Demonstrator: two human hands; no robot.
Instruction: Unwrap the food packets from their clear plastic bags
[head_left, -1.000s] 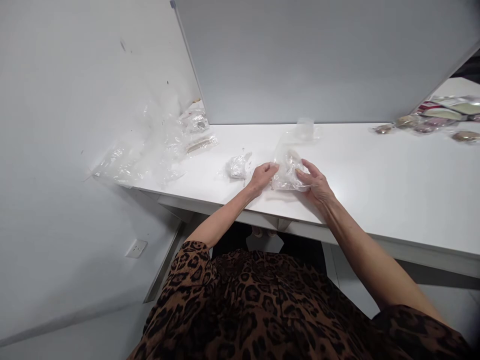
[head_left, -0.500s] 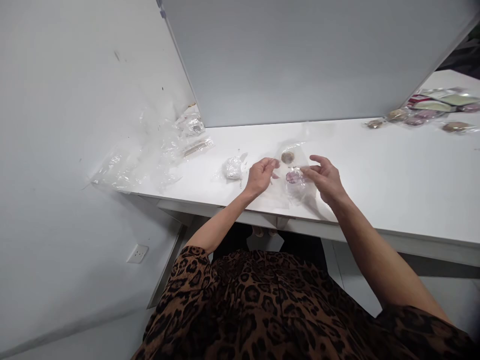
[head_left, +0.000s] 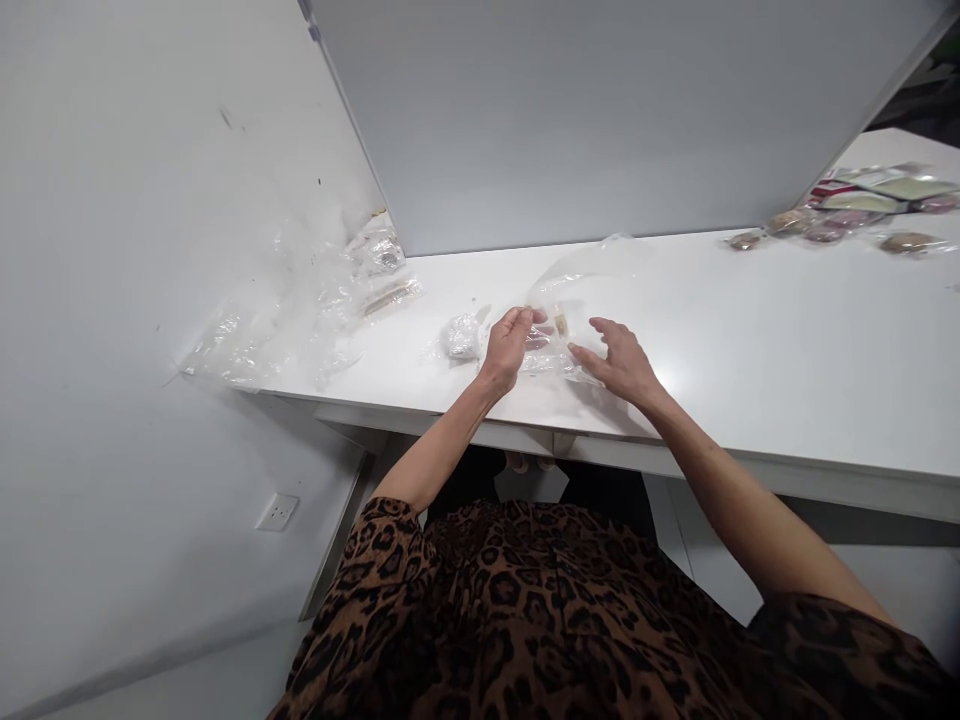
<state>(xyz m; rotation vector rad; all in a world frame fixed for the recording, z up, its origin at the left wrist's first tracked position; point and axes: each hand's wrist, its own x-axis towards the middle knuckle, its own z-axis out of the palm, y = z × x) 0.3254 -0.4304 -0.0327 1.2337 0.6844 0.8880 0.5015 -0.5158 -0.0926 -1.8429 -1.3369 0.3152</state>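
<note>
A clear plastic bag (head_left: 577,285) lies on the white table (head_left: 750,340) in front of me, with a few small items showing through it. My left hand (head_left: 508,346) grips the bag's left edge. My right hand (head_left: 619,360) rests on the bag's right side with its fingers spread, pressing it against the table. A small crumpled clear packet (head_left: 459,338) sits just left of my left hand.
A heap of clear plastic bags (head_left: 300,300) lies at the table's left end against the wall. Small brown and purple items in wrappers (head_left: 847,215) lie at the far right. A grey partition (head_left: 600,110) stands behind the table.
The bag was held up between both hands; now it has come down onto the table, with my right hand spread flat on it and my left hand at its edge.
</note>
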